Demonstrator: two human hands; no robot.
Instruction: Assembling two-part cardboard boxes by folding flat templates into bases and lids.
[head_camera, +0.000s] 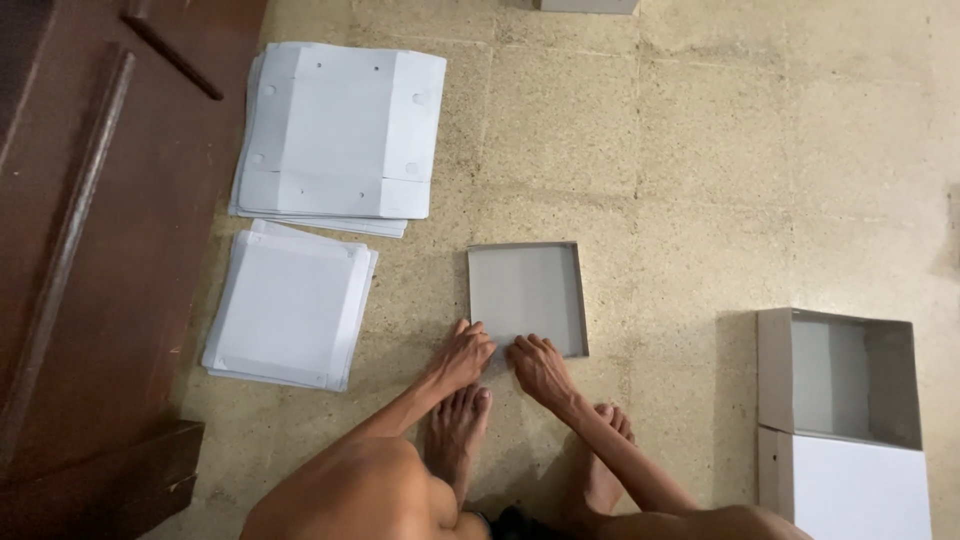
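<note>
Seen from the head camera, looking straight down at a speckled beige tiled floor (700, 150). Centre frame: a shallow grey cardboard tray (527, 295), square, low walls folded up along its far and right sides, lying flat on the floor just ahead of two bare feet (458, 430). Left hand (462, 355) resting at the tray's near left corner, fingers (470, 332) held close together and laid flat on the near edge, pinching nothing. Right hand (540, 368) just beside it at the middle of the near edge, fingers (528, 345) likewise together, palm down, pressing on the cardboard rather than gripping it. Hands nearly touching each other. Knees and forearms filling the bottom of the frame.

To the left, well apart from the tray: two stacks of flat white cardboard blanks, the larger stack (340, 130) farther away with notched flaps and small punched holes, the smaller stack (288, 305) nearer. Beyond them, dark brown wooden furniture (90, 250) along the left edge. At lower right, an assembled grey box (840, 375) standing open, with a white box (850, 485) touching its near side.
</note>
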